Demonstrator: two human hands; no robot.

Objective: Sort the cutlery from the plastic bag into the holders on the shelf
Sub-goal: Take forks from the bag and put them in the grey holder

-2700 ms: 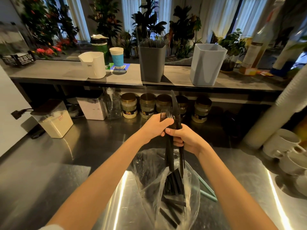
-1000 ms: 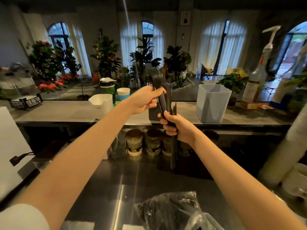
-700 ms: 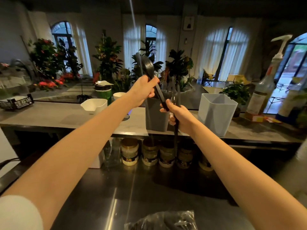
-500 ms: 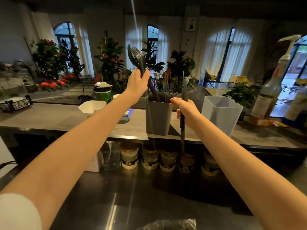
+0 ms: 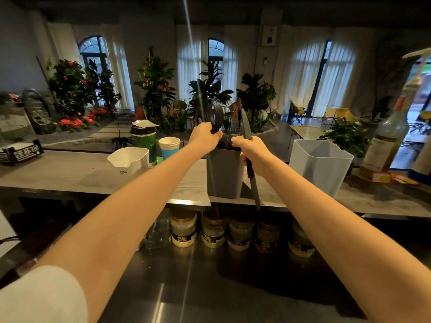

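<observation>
My left hand (image 5: 205, 138) grips black plastic forks (image 5: 216, 117) by their upper part, directly over the open top of the dark grey holder (image 5: 224, 176) on the shelf; their lower ends dip into it. My right hand (image 5: 253, 151) holds a black plastic knife (image 5: 251, 159) upright just right of that holder, blade tip up, handle hanging below the shelf edge. A light blue holder (image 5: 319, 166) stands further right and a white holder (image 5: 129, 163) to the left. The plastic bag is out of view.
The grey shelf (image 5: 58, 173) also carries a green can (image 5: 144, 142), a blue-and-white cup (image 5: 169, 146), a pump bottle (image 5: 387, 138) at the right and a black basket (image 5: 21, 152) at the left. Several jars (image 5: 214, 231) stand under the shelf on the steel counter (image 5: 198, 287).
Both hands rose from the bag to the shelf. My left hand brought the forks down over the dark grey holder; my right hand moved the knife beside it.
</observation>
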